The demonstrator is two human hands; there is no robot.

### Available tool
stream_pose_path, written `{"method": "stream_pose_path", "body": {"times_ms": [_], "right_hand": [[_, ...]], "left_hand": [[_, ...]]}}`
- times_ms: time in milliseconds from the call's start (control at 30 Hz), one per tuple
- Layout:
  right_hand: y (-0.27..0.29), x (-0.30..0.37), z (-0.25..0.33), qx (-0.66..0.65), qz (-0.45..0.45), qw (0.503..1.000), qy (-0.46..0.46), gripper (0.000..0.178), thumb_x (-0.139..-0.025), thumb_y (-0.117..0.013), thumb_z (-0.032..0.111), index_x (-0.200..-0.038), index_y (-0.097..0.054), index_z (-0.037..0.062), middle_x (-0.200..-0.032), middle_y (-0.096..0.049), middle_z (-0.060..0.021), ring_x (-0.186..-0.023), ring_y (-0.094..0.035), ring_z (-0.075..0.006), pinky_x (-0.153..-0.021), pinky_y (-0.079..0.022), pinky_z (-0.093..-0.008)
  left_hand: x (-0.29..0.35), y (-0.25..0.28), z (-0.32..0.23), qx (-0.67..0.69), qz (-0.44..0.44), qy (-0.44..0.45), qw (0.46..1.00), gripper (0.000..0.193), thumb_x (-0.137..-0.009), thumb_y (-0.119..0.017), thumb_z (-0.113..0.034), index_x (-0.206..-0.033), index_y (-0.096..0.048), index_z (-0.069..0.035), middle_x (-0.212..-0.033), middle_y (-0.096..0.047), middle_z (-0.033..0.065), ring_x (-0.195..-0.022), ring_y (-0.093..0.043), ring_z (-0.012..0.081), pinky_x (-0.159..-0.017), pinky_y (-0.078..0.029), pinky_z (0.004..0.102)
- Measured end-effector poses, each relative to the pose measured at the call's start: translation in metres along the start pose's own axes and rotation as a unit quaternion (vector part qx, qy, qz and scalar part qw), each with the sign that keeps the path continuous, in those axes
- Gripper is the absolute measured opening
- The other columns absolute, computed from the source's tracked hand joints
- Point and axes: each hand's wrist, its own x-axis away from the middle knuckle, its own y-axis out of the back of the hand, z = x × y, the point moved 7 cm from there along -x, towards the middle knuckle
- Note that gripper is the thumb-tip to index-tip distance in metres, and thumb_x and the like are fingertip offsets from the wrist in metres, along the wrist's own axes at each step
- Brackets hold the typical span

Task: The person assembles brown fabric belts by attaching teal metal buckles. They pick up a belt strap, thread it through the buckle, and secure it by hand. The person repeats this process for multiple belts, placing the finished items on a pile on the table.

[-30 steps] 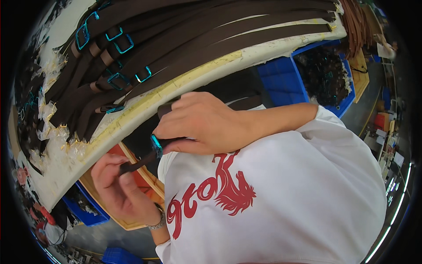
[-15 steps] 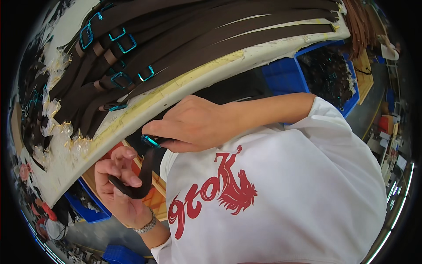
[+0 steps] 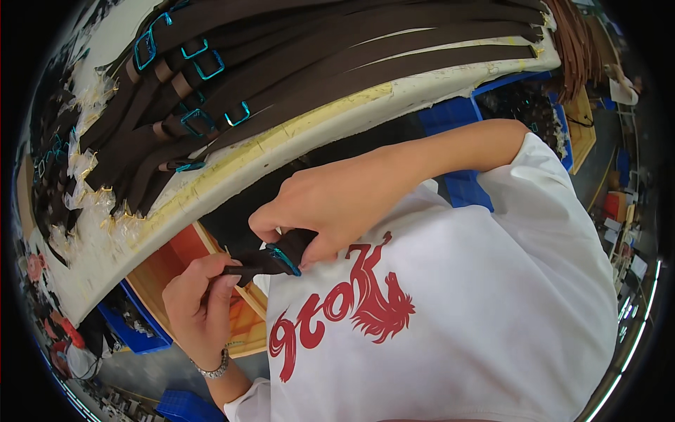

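Note:
In front of my white shirt I hold a dark brown belt (image 3: 258, 263) between both hands. Its rectangular buckle (image 3: 285, 259) has a shiny blue cover or finish. My left hand (image 3: 193, 299), with a metal-banded watch at the wrist, pinches the strap between thumb and fingers left of the buckle. On the other side, my right hand (image 3: 337, 200) is closed on the belt right beside the buckle, thumb below and fingers above. The rest of this belt is hidden behind my right hand and arm.
Many dark brown belts (image 3: 295, 77) with blue buckles lie across a pale padded table (image 3: 232, 172), beside crumpled clear plastic (image 3: 95, 200). Brown straps (image 3: 571, 49) hang at its far right end. Blue crates (image 3: 450, 130) and a wooden box (image 3: 165, 271) stand below.
The buckle has moved right and down and turned. My left hand has changed from loosely curled fingers to a pinch nearer the buckle. My right hand has shifted slightly right.

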Motion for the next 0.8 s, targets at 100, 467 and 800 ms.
{"method": "stream_pose_path", "body": {"times_ms": [100, 467, 800], "right_hand": [[0.006, -0.003, -0.001, 0.037, -0.027, 0.999, -0.005, 0.024, -0.094, -0.075, 0.013, -0.113, -0.069, -0.0015, -0.084, -0.076, -0.0064, -0.074, -0.077, -0.0194, -0.077, -0.057, -0.0340], [-0.004, -0.022, -0.006, -0.127, -0.045, 0.986, 0.098, 0.026, -0.106, -0.060, 0.020, -0.102, -0.072, -0.0020, -0.091, -0.080, -0.0043, -0.070, -0.072, -0.0127, -0.067, -0.054, -0.0329], [-0.019, -0.022, -0.013, -0.077, -0.099, 0.988, 0.092, 0.019, -0.107, -0.060, 0.018, -0.106, -0.071, 0.0023, -0.092, -0.080, -0.0042, -0.073, -0.074, -0.0153, -0.067, -0.056, -0.0323]], "left_hand": [[0.000, -0.012, 0.004, 0.054, 0.050, 0.059, 0.996, 0.008, -0.094, -0.072, 0.005, -0.102, -0.071, 0.007, -0.081, -0.071, 0.0097, -0.062, -0.064, 0.0107, -0.056, -0.049, 0.0234], [0.003, -0.012, 0.017, 0.118, -0.052, 0.140, 0.982, 0.006, -0.097, -0.073, 0.004, -0.100, -0.074, 0.009, -0.085, -0.074, 0.0087, -0.067, -0.068, 0.0092, -0.057, -0.053, 0.0216], [0.016, -0.017, 0.019, 0.172, -0.038, 0.205, 0.963, 0.009, -0.102, -0.070, -0.002, -0.101, -0.072, 0.007, -0.081, -0.073, 0.0064, -0.064, -0.065, 0.0074, -0.057, -0.051, 0.0212]]}}
